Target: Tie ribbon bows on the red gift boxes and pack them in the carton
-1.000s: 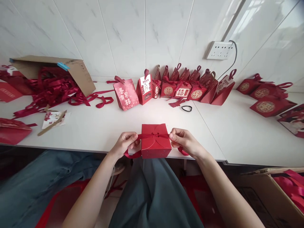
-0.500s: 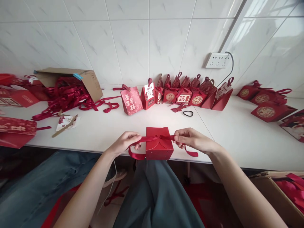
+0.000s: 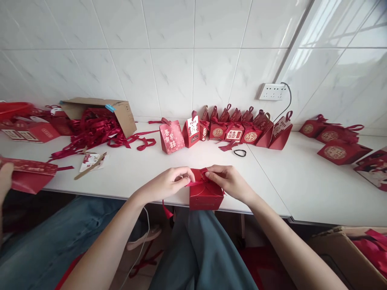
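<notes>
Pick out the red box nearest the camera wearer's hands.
The box between the left hand and right hand, at the front of the table; every other one sits farther from both.

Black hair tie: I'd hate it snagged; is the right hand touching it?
Apart: the head view shows white tabletop between the right hand and the black hair tie.
</notes>
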A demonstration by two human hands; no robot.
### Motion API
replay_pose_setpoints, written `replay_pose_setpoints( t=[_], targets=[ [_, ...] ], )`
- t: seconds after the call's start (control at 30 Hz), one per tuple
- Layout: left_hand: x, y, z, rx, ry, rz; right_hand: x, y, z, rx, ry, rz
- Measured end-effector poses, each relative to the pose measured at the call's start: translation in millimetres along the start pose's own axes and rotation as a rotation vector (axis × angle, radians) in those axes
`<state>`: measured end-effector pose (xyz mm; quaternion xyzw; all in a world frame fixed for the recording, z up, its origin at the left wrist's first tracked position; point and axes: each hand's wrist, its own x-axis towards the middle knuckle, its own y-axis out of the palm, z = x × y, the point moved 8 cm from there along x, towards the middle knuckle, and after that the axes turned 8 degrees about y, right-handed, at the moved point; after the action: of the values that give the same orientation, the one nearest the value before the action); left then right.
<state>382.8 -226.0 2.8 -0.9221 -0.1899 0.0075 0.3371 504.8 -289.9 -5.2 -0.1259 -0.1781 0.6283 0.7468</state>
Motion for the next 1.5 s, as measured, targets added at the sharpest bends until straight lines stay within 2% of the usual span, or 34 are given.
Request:
replay_pose_setpoints(
  t=[0.1,0.27,0.4,0.6,0.67,0.8,0.93,1.17,1.27,1.37,1.5],
  targets=[
    [0,-0.2,-3,0.041,-0.009,0.016,-1,3,2,-0.062,-0.067,-0.020],
    [-2,-2.2,-9,0.167,0.063,-0.054,-3,5,2,-0.109,-0.138,-0.021],
    [-3,-0.3,-22,0.403,0.169,-0.093,-2,2,-6,-0.075,-0.100,-0.109],
    [-2,-2.5,-31,0.637,0.191,-0.100,-1,1,-16,0.077,-0.050,-0.185],
    [-2,-3.3,-39,0.707,0.265,-0.129,0,1,-19,0.096,-0.019,-0.207],
    [-1,4.6,-55,0.890,0.428,-0.126,2,2,-18,0.116,0.021,-0.195],
    [3,9.4,-60,1.027,0.447,-0.109,2,3,-13,0.117,-0.001,-0.179],
    [-3,6.8,-61,0.972,0.456,-0.128,2,0,-15,0.101,0.023,-0.250],
    [1,5.2,-65,0.942,0.492,-0.144,2,4,-13,0.080,0.017,-0.226],
    [12,4.6,-65,0.811,0.521,-0.121,1,7,-6,0.030,-0.038,-0.182],
    [28,2.9,-57,0.580,0.529,-0.112,-2,4,-2,-0.051,-0.067,-0.204]
  ],
)
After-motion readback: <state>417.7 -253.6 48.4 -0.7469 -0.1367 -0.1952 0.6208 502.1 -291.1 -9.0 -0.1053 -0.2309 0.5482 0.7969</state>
